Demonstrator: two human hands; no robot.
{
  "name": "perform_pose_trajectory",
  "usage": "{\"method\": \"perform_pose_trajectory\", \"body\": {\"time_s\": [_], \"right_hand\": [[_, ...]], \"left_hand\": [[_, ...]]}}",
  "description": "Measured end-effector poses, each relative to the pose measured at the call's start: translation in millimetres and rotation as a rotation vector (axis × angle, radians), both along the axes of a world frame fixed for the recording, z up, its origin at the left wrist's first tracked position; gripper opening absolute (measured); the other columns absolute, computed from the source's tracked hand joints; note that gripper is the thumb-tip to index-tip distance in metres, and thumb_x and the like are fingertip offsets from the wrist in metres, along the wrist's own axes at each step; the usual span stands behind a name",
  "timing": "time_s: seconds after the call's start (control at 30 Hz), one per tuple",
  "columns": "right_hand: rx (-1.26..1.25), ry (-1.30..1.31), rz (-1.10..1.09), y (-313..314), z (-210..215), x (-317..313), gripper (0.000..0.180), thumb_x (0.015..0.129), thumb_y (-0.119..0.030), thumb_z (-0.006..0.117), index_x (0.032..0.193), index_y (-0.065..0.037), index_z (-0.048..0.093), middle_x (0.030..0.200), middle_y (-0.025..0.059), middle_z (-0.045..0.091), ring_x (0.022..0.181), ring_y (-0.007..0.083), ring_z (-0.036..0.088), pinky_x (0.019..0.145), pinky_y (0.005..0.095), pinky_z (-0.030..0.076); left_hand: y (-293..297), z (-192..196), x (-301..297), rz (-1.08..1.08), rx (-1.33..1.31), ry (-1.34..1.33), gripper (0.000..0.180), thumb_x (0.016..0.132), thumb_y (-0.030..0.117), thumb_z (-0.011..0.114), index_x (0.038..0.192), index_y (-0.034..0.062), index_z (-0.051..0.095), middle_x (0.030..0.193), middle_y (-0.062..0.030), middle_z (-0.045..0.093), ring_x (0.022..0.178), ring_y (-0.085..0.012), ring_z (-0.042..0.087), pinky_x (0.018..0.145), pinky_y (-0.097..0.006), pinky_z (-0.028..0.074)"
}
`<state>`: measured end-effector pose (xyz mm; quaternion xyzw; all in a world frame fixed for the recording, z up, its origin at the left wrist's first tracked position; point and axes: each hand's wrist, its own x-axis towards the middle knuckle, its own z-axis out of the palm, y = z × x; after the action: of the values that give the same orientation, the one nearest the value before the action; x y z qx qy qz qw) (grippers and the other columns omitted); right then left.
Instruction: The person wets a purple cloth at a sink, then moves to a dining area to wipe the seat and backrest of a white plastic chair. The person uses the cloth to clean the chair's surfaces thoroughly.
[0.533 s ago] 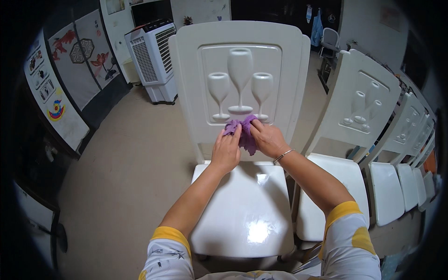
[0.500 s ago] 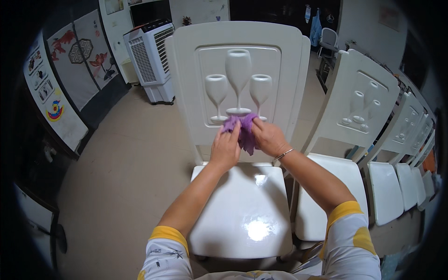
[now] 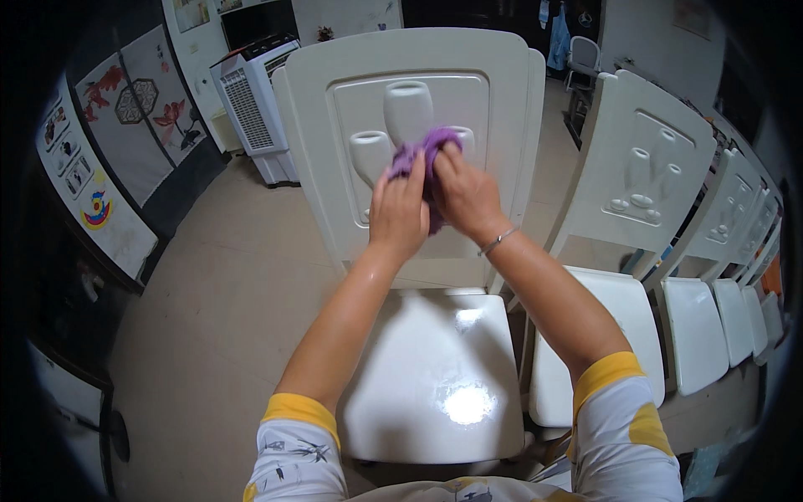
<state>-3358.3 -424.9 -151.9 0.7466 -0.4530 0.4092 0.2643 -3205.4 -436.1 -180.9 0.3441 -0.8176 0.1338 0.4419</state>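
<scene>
A white chair (image 3: 427,385) with a glossy seat stands facing me. Its backrest (image 3: 301,100) carries three raised wine-glass shapes inside a recessed panel. Both hands press a crumpled purple cloth (image 3: 437,142) against this carving, over the stems and the right-hand glass. My left hand (image 3: 400,213) lies on the cloth's left side, fingers pointing up and closed on it. My right hand (image 3: 468,197), with a bracelet (image 3: 499,243) at the wrist, grips the cloth from the right. The lower stems and part of the small right glass are hidden behind the hands.
More white chairs of the same kind stand in a row at the right, the nearest chair (image 3: 631,167) close beside this one. A white air cooler (image 3: 255,109) is at the back left. A patterned curtain (image 3: 138,117) hangs at the far left, above tiled floor (image 3: 201,335).
Both hands and the purple cloth have moved up the backrest, from below the glasses' bases onto the stems and right glass. The view has shifted slightly.
</scene>
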Motion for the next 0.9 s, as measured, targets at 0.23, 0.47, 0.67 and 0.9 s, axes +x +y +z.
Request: {"method": "perform_pose_trajectory", "body": {"time_s": [0.23,0.47,0.67,0.9], "right_hand": [[0.004,-0.008,0.066,11.7,12.9,2.0,0.027,0.076,-0.011,0.063,0.100,-0.008,0.052,0.108,0.0091,0.056,0.072,0.0267,0.063,0.056,0.0387,0.051],[0.018,-0.087,-0.023,15.1,23.8,-28.3,0.033,0.071,-0.012,0.066,0.101,-0.008,0.052,0.105,0.0099,0.055,0.079,0.0322,0.061,0.062,0.0454,0.051],[-0.161,0.056,-0.054,12.9,50.1,-50.3,0.029,0.070,-0.012,0.065,0.097,-0.005,0.055,0.106,0.0121,0.056,0.097,0.0321,0.055,0.079,0.0440,0.046],[-0.273,0.062,-0.163,-15.4,83.1,-42.1,0.033,0.072,-0.019,0.066,0.098,0.000,0.062,0.117,0.0191,0.055,0.125,0.0357,0.043,0.108,0.0451,0.032]], "left_hand": [[16.2,-5.4,0.1,0.047,-0.013,0.137,0.071,0.078,0.005,0.054,0.145,0.0012,0.031,0.102,-0.0175,0.058,0.102,-0.0337,0.055,0.103,-0.049,0.033],[10.6,1.0,-38.9,-0.066,0.023,0.100,0.072,0.078,0.006,0.053,0.145,0.0000,0.029,0.097,-0.0177,0.057,0.095,-0.0336,0.054,0.099,-0.049,0.036],[10.0,27.4,-50.7,-0.046,-0.107,0.074,0.074,0.078,0.005,0.054,0.147,0.0000,0.026,0.089,-0.0174,0.056,0.090,-0.0343,0.055,0.102,-0.050,0.036],[-22.8,95.2,-43.7,0.056,-0.206,0.074,0.069,0.081,0.008,0.054,0.145,0.0015,0.029,0.087,-0.0154,0.057,0.087,-0.0332,0.056,0.105,-0.050,0.033]]}}
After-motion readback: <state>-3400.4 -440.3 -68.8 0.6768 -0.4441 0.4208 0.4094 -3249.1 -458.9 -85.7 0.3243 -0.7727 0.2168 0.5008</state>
